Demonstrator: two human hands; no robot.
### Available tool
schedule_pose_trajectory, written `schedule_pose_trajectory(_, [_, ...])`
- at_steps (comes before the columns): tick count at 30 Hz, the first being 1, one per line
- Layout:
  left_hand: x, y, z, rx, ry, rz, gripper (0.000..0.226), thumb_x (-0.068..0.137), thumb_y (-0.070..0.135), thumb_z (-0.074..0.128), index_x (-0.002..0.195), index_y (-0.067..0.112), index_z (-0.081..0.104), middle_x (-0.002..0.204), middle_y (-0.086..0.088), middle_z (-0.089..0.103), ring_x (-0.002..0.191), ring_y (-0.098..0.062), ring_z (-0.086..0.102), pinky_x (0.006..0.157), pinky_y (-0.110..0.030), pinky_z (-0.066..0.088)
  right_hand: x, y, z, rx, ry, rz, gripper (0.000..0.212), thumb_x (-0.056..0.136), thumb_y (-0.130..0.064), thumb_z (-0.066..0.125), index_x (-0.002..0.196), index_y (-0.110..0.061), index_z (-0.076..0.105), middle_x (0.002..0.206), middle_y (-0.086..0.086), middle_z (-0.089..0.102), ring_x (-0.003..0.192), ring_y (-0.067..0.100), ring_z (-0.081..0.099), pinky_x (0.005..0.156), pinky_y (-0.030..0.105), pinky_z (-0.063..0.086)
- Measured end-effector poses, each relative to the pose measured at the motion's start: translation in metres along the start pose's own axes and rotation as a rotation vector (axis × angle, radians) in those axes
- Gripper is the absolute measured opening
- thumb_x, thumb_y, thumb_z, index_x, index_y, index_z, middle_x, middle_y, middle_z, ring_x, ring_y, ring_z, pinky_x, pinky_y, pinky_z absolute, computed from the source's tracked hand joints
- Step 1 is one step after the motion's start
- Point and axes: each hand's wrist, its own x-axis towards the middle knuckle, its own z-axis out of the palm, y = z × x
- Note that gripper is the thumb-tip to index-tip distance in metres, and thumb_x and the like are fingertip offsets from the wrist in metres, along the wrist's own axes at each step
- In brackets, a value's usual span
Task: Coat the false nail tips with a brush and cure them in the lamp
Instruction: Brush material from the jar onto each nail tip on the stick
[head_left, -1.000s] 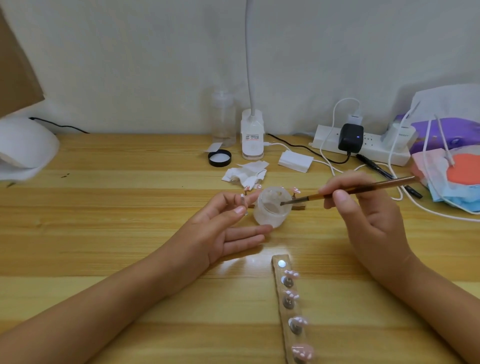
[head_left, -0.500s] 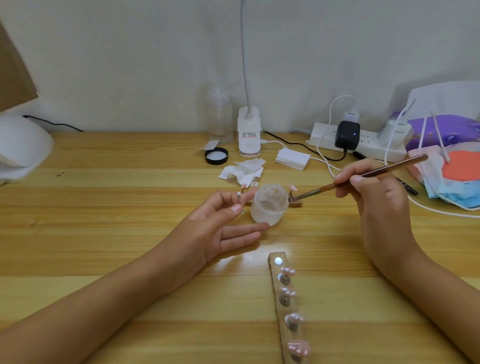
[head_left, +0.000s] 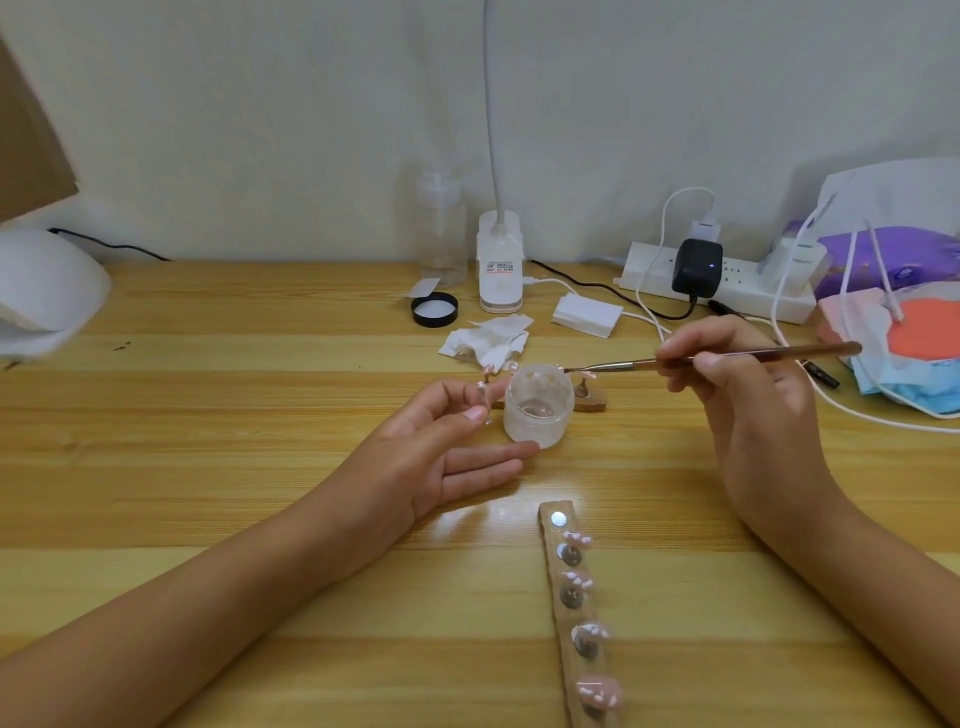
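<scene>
Hands: we count two. The left hand (head_left: 447, 452) pinches a single nail tip (head_left: 483, 399) between thumb and forefinger, its other three fingers straight. The right hand (head_left: 748, 400) grips the brush (head_left: 737, 355).
Brush: one, lying level, bristles at the jar's far rim.
Jar: one (head_left: 538, 410), open, between the hands.
Wooden strip: one (head_left: 563, 623), nearest us, where we count four nail tips (head_left: 590, 632) and one bare disc (head_left: 558, 518).
Curing lamp: one (head_left: 47, 291), far left, well apart.
</scene>
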Motion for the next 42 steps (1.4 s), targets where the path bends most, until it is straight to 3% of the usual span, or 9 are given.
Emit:
schedule_pose_trajectory(6, [0.001, 0.0, -0.001, -0.011, -0.003, 0.001, 0.008, 0.084, 0.016, 0.057, 0.089, 0.011, 0.054, 0.131, 0.005, 0.062, 0.108, -0.037, 0.065, 0.087, -0.036, 0.056, -0.002, 0.001, 0.0, -0.003, -0.083, -0.039, 0.021, 0.078, -0.017, 0.045, 0.082, -0.015, 0.066, 0.083, -0.007, 0.063, 0.085, 0.011, 0.055, 0.076, 0.023, 0.045])
schedule_pose_trajectory(17, [0.001, -0.001, -0.001, -0.006, 0.006, 0.006, 0.007, 0.084, 0.017, 0.057, 0.088, 0.011, 0.055, 0.132, 0.004, 0.062, 0.108, -0.037, 0.065, 0.088, -0.036, 0.056, 0.0, -0.002, 0.0, -0.019, -0.084, 0.003, 0.02, 0.073, -0.025, 0.047, 0.064, -0.028, 0.065, 0.069, -0.007, 0.057, 0.074, 0.01, 0.05, 0.069, 0.019, 0.044])
schedule_pose_trajectory(20, [0.001, -0.003, -0.001, 0.028, 0.033, 0.021, 0.004, 0.082, 0.019, 0.06, 0.084, 0.015, 0.06, 0.129, 0.005, 0.063, 0.103, -0.033, 0.068, 0.08, -0.032, 0.058, -0.002, -0.004, -0.002, 0.008, -0.057, 0.044, 0.022, 0.078, -0.022, 0.049, 0.063, -0.028, 0.064, 0.069, -0.006, 0.056, 0.071, 0.008, 0.05, 0.066, 0.017, 0.044])
schedule_pose_trajectory(22, [0.0, -0.007, 0.001, 0.162, 0.136, 0.059, 0.007, 0.084, 0.021, 0.062, 0.078, 0.023, 0.064, 0.117, 0.002, 0.067, 0.084, -0.021, 0.07, 0.066, -0.028, 0.056, 0.0, -0.008, -0.001, 0.04, 0.0, 0.101, 0.03, 0.088, -0.021, 0.048, 0.066, -0.026, 0.067, 0.069, -0.005, 0.058, 0.069, 0.008, 0.053, 0.064, 0.017, 0.047])
schedule_pose_trajectory(24, [-0.004, -0.011, 0.001, 0.342, 0.234, 0.11, 0.014, 0.089, 0.025, 0.064, 0.077, 0.032, 0.064, 0.086, 0.003, 0.065, 0.06, -0.009, 0.055, 0.055, -0.021, 0.046, 0.012, -0.021, -0.002, 0.106, 0.012, 0.169, 0.037, 0.096, -0.025, 0.046, 0.07, -0.024, 0.071, 0.068, -0.006, 0.062, 0.065, 0.007, 0.056, 0.063, 0.018, 0.049])
schedule_pose_trajectory(26, [-0.008, -0.014, 0.003, 0.433, 0.205, 0.17, 0.005, 0.083, 0.031, 0.063, 0.079, 0.034, 0.065, 0.067, 0.013, 0.056, 0.054, -0.003, 0.045, 0.05, -0.014, 0.04, 0.031, -0.044, -0.007, 0.199, -0.069, 0.226, 0.039, 0.099, -0.031, 0.046, 0.074, -0.024, 0.075, 0.067, -0.006, 0.066, 0.063, 0.007, 0.061, 0.06, 0.018, 0.05])
schedule_pose_trajectory(29, [-0.011, -0.015, 0.006, 0.441, 0.099, 0.204, 0.006, 0.08, 0.026, 0.065, 0.079, 0.031, 0.069, 0.071, 0.013, 0.062, 0.059, 0.001, 0.052, 0.054, -0.01, 0.042, 0.05, -0.068, -0.015, 0.285, -0.151, 0.195, 0.033, 0.096, -0.041, 0.049, 0.08, -0.03, 0.075, 0.071, -0.008, 0.07, 0.064, 0.007, 0.064, 0.06, 0.017, 0.051])
schedule_pose_trajectory(34, [-0.008, -0.014, 0.009, 0.494, 0.036, 0.187, 0.015, 0.084, 0.015, 0.068, 0.079, 0.029, 0.072, 0.075, 0.009, 0.069, 0.073, -0.002, 0.059, 0.063, -0.01, 0.045, 0.003, -0.033, -0.006, 0.19, -0.053, 0.152, 0.027, 0.091, -0.015, 0.051, 0.08, -0.027, 0.073, 0.07, -0.006, 0.066, 0.066, 0.007, 0.062, 0.061, 0.018, 0.052])
schedule_pose_trajectory(42, [-0.009, -0.009, 0.006, 0.499, -0.023, 0.163, 0.012, 0.09, 0.011, 0.063, 0.087, 0.019, 0.071, 0.082, 0.004, 0.071, 0.076, -0.002, 0.063, 0.069, -0.013, 0.047, -0.033, -0.015, 0.008, 0.218, 0.024, 0.2, 0.023, 0.086, -0.014, 0.055, 0.083, -0.026, 0.075, 0.074, -0.005, 0.067, 0.07, 0.01, 0.063, 0.066, 0.019, 0.052])
